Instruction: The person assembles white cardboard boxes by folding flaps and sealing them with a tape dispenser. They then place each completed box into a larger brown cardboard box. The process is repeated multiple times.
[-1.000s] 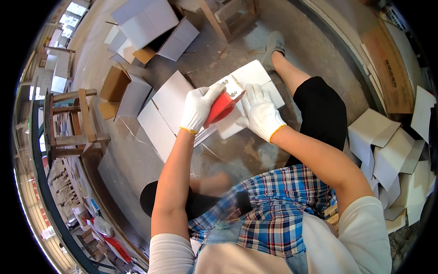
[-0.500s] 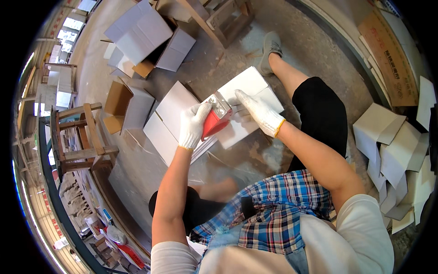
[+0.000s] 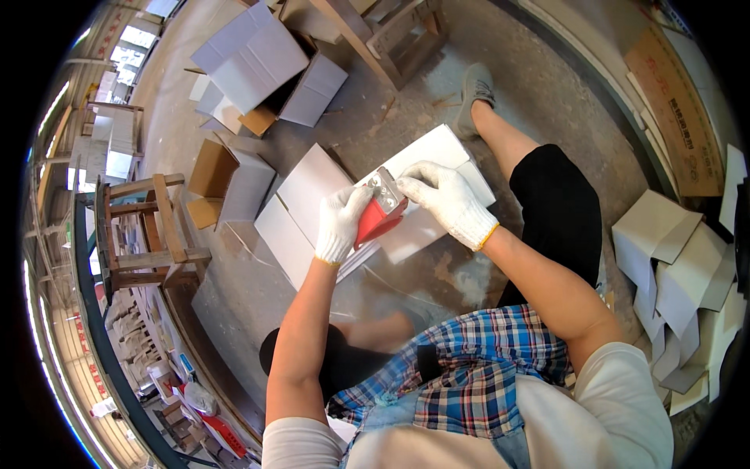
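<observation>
White knitted gloves with yellow cuffs cover both of my hands. My left hand (image 3: 341, 223) is closed round a red hand tool (image 3: 380, 219) with a silver metal plate on its upper face. Round shiny parts show on that plate; its exact kind I cannot make out. My right hand (image 3: 447, 199) has its fingers curled in, with thumb and fingertips pinched at the plate's right edge. Whatever lies between those fingertips is hidden. Beneath the tool, flat white cartons (image 3: 426, 152) and a second white carton stack (image 3: 308, 184) lie on the floor.
Open cardboard boxes (image 3: 258, 59) sit at the far left, with a smaller open box (image 3: 246, 187) nearer. A wooden stool (image 3: 160, 227) stands left. Folded cartons (image 3: 664, 258) are piled at right, below a brown carton (image 3: 676, 117). My bent legs frame the work area.
My right hand has gone from outstretched fingers beside the tool to a pinch at its metal edge. The view has shifted slightly; my left hand keeps its hold on the tool.
</observation>
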Tool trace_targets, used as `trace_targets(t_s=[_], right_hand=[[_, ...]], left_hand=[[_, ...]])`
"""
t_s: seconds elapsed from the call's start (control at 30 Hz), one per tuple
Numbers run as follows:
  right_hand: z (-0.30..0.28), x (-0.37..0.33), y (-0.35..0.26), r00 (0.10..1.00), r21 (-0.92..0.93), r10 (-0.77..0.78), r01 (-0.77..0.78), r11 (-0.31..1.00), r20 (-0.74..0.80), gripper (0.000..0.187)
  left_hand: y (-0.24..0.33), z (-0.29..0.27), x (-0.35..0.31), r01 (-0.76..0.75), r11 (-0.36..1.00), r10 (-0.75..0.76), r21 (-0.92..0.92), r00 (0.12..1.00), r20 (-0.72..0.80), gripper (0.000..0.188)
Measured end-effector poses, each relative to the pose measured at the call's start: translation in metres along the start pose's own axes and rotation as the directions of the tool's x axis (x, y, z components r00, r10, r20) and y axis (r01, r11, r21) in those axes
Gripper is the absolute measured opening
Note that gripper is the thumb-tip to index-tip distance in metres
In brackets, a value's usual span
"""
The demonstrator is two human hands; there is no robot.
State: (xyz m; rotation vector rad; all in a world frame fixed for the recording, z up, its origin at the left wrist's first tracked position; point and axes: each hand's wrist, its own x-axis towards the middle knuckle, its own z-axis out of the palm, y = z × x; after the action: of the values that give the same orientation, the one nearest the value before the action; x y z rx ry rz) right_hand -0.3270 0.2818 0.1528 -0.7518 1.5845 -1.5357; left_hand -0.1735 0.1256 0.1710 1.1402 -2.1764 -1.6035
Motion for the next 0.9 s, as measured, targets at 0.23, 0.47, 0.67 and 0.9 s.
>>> trace_targets(t_s=[0.23,0.47,0.67,0.9], right_hand=[[-0.007,0.003,-0.006,0.986,0.012,0.153,-0.152,0.988,-0.074,0.037],[0.006,0.001,-0.005,0.977,0.283,0.21,-0.211,0.935,0.034,0.05],[0.011,0.005,-0.001,0.93,0.415,0.248,-0.345,0.842,0.271,0.048],[0.009,0.009,0.016,0.883,0.562,0.317,-0.466,0.683,0.347,0.042]], left_hand=[[-0.015,-0.004,-0.001,-0.042,0.999,0.041,-0.031,0.998,-0.043,0.031],[-0.014,-0.004,-0.001,-0.005,0.998,0.004,-0.06,1.0,-0.024,0.03],[-0.015,-0.003,-0.002,-0.022,0.998,0.02,-0.065,0.999,-0.035,0.028],[-0.022,-0.005,-0.001,-0.005,0.991,0.002,-0.131,1.0,-0.024,0.027]])
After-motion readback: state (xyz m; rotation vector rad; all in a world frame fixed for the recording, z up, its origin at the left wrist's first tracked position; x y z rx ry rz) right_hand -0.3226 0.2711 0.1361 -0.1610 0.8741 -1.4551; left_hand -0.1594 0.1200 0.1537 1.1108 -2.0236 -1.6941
